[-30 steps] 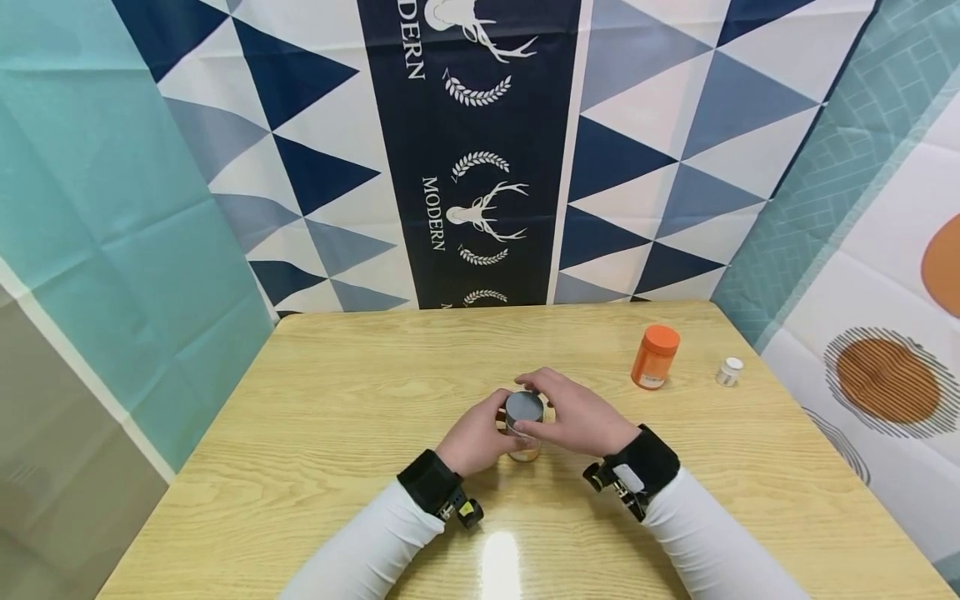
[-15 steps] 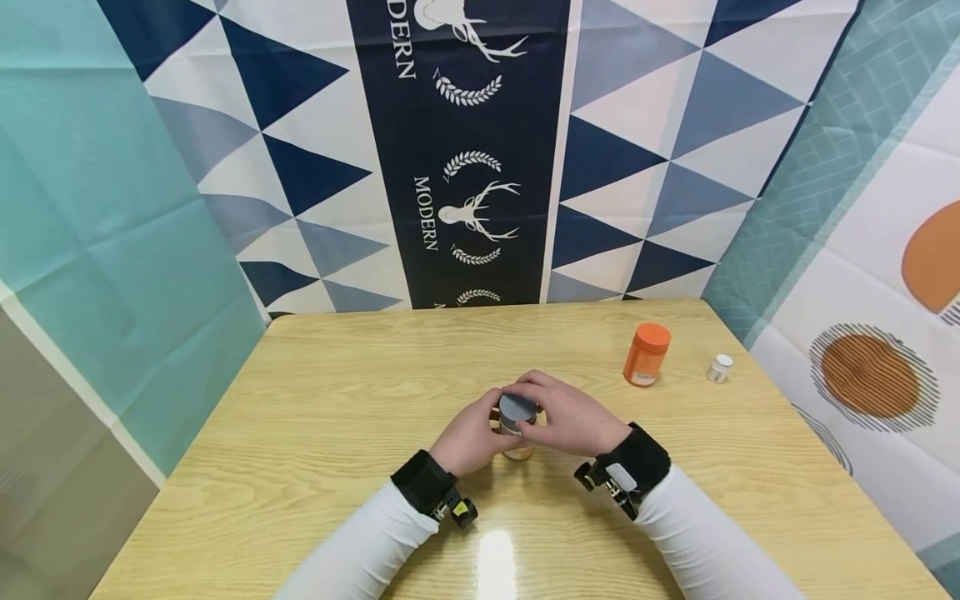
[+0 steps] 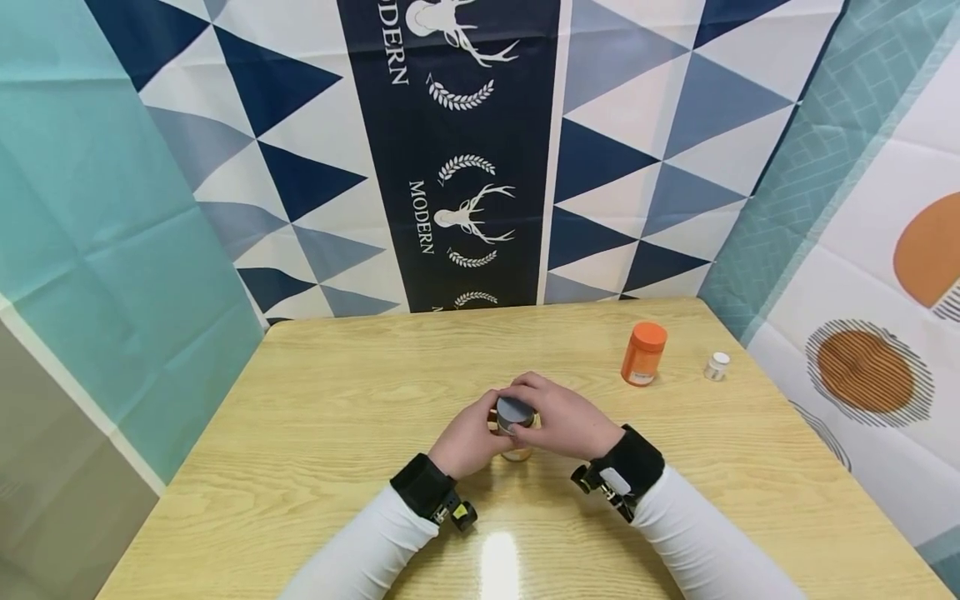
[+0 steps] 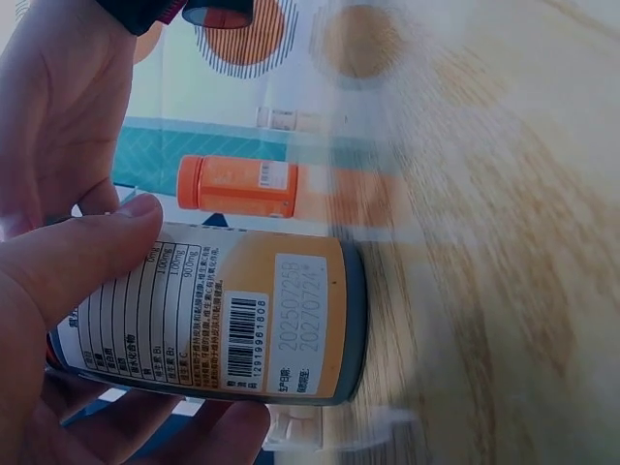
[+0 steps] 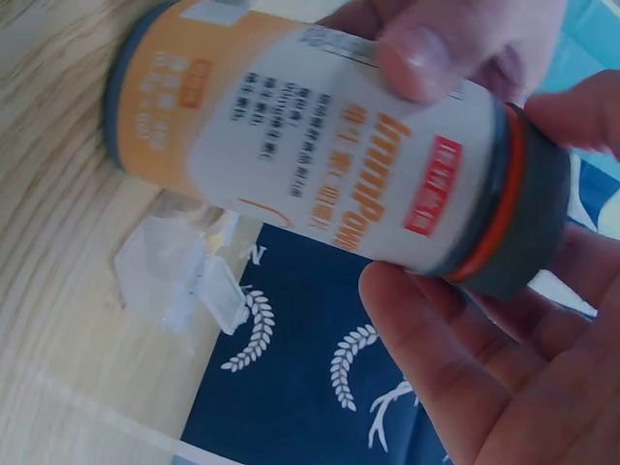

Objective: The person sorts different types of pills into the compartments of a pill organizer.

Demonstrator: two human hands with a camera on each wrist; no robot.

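A bottle [image 3: 516,425] with an orange-and-white label [image 5: 320,174] and a dark grey cap [image 3: 514,410] stands at the table's middle, between both hands. My left hand [image 3: 468,435] grips its body from the left, thumb [image 4: 87,262] lying across the label by the barcode. My right hand [image 3: 564,421] grips the cap [image 5: 528,218] from the right, fingers curled round its rim. In the wrist views the bottle [image 4: 242,320] stands on the wood. A small clear plastic piece [image 5: 184,276] lies on the table beside the bottle's base.
An orange pill bottle [image 3: 643,354] with an orange lid stands at the table's back right, and a tiny white-capped vial [image 3: 716,366] stands further right near the edge. Patterned cloth hangs behind and beside the wooden table [image 3: 337,392].
Both hands stay on the bottle in the same place. The right hand's fingers have shifted slightly around the cap, and the head view has drifted a little.
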